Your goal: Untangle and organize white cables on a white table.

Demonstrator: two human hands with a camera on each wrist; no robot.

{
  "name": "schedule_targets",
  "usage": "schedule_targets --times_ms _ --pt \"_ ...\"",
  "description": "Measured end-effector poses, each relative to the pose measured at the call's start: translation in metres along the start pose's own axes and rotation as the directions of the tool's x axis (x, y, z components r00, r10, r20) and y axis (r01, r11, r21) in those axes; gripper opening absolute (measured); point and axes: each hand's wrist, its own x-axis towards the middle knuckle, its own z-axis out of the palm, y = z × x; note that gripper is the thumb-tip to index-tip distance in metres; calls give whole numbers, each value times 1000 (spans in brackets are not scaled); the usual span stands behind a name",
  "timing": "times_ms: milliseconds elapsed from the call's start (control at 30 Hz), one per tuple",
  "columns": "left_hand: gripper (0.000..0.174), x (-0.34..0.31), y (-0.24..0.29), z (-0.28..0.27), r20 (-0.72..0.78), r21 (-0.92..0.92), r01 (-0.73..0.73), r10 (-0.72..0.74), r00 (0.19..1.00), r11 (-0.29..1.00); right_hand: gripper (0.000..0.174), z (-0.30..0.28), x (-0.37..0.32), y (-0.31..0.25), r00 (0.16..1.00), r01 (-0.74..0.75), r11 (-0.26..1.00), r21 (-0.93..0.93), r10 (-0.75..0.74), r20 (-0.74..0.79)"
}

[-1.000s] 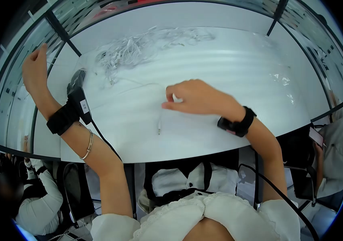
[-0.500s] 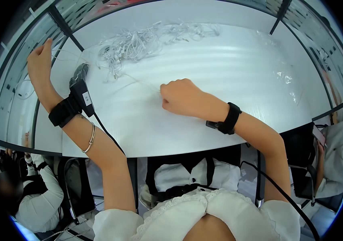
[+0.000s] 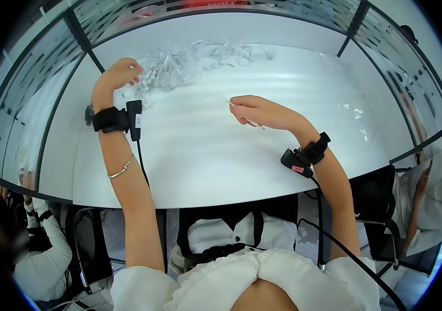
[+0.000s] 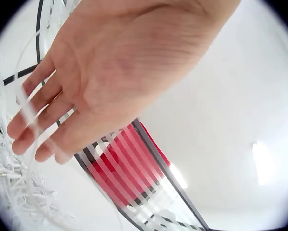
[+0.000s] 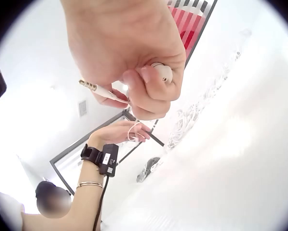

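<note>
My right hand (image 3: 265, 111) is curled round a white earphone cable above the middle of the table. In the right wrist view its gold-tipped plug (image 5: 89, 85) sticks out on one side of the fist, and a white earbud (image 5: 163, 72) shows between the fingers. My left hand (image 3: 119, 75) hovers by the left end of a tangled pile of white cables (image 3: 166, 70). In the left wrist view its fingers (image 4: 47, 115) are loosely extended, palm in view, with a blurred white strand (image 4: 32, 126) passing across them.
A dark object in clear wrapping (image 5: 147, 169) lies left of the pile. Clear plastic scraps (image 3: 355, 111) lie on the right of the white table (image 3: 205, 176). Low partitions surround its back and sides. Other people sit at the far left and right (image 3: 428, 202).
My left hand has come in from the far left to the pile, its fingers looser. My right hand has shifted slightly right and turned, and the plug now shows beside it.
</note>
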Motion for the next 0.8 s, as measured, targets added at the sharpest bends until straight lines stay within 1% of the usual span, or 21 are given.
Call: schedule_targets --times_ms 33,67,133,167,233,267,300,367,400,433,467,500,567,600,700,733,800 --pt "29 2 6 5 53 2 -25 25 998 1000 31 -2 -1 0 999 27 1000 14 -27 22" --pt "25 5 14 4 149 107 18 -34 988 994 31 -3 -1 1 999 21 1000 10 -22 40" --pt "23 -3 37 13 105 147 -191 177 979 970 30 -5 -6 1 997 6 1000 6 -7 71" --pt "23 -7 49 21 90 168 -294 283 955 941 28 -4 -9 -2 997 -49 999 -23 51 66" --pt "27 -33 110 36 151 21 -415 407 901 910 26 -7 -15 -3 994 -84 996 -5 85 69" --pt "32 -42 131 49 212 -11 -534 524 825 845 26 -8 -17 -3 996 -63 998 12 62 57" --pt "38 -49 147 63 264 -53 -639 628 732 767 26 -9 -19 -4 998 -42 999 28 41 48" --pt "50 -58 166 92 445 -138 -720 693 568 680 24 -9 -21 -2 1000 -11 998 61 9 21" --pt "58 -57 171 103 543 -182 -685 653 528 705 23 -10 -21 2 1000 4 997 79 -3 -4" --pt "55 -60 175 115 554 -213 -607 607 570 765 21 -13 -21 5 999 20 995 96 -18 -32" --pt "49 -59 178 122 598 -162 -573 542 590 803 22 -16 -20 8 1000 -11 990 139 13 -16" --pt "44 -57 179 127 639 -109 -539 474 606 835 22 -20 -19 11 1000 -28 991 131 28 0" --pt "38 -54 174 139 590 -25 -519 431 682 854 22 -25 -19 15 998 -62 991 122 58 32" --pt "36 -55 176 141 563 18 -506 409 718 863 19 -24 -20 14 998 -64 980 188 66 -3" --pt "33 -63 184 130 550 88 -408 297 781 909 22 -27 -26 10 999 39 962 270 -37 -12" --pt "33 -68 190 129 537 61 -355 270 800 933 21 -30 -27 10 999 32 960 277 -39 21" --pt "33 -68 186 133 392 -3 -384 354 849 923 24 -33 -24 16 999 49 965 258 -49 -9"
